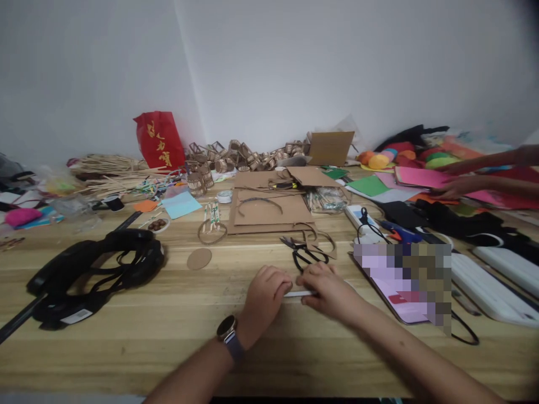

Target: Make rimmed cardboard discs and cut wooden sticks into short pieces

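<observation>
My left hand (266, 297), with a watch on its wrist, is closed around one end of a thin white strip (298, 293). The other end sits in the closed fingers of my right hand (330, 292). Both hands are low over the wooden table, and a short length of the strip shows between them. Just beyond my right hand lie black-handled scissors (310, 258), blades pointing left. Curved brown strips (330, 242) rest behind them. A round cardboard disc (199, 258) lies left of my hands, with a thin brown hoop (213, 241) behind it.
Cardboard sheets (269, 210) lie mid-table. On the left are a black strapped device (105, 275) and a red bag (160, 140). To the right are a pixelated phone-like item (391, 280), a blue glue gun (402, 231) and white power strips (488, 286). Another person's hands (457, 188) touch coloured sheets.
</observation>
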A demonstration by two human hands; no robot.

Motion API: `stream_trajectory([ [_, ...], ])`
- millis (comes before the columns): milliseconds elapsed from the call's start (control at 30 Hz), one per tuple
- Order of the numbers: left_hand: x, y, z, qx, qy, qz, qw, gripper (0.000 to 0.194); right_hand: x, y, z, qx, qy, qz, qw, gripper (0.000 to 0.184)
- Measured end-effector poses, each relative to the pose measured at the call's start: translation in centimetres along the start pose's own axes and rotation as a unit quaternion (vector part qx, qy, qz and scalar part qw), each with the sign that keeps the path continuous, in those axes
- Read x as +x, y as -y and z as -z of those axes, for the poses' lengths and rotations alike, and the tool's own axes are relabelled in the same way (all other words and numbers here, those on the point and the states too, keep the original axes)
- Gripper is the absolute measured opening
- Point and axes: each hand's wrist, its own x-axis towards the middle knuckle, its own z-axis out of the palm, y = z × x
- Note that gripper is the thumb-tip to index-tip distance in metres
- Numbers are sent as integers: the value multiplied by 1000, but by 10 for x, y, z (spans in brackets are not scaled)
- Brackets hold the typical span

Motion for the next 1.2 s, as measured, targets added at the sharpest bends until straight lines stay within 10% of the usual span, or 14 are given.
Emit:
stream_trajectory([
  [967, 3, 1, 2, 4, 54, -15, 998, 27, 29, 31, 51, -117, 14, 126, 985, 10],
  [1200, 14, -1, 27, 199, -182, 86, 959, 37, 28, 19, 58, -53, -16, 107, 993, 11],
])
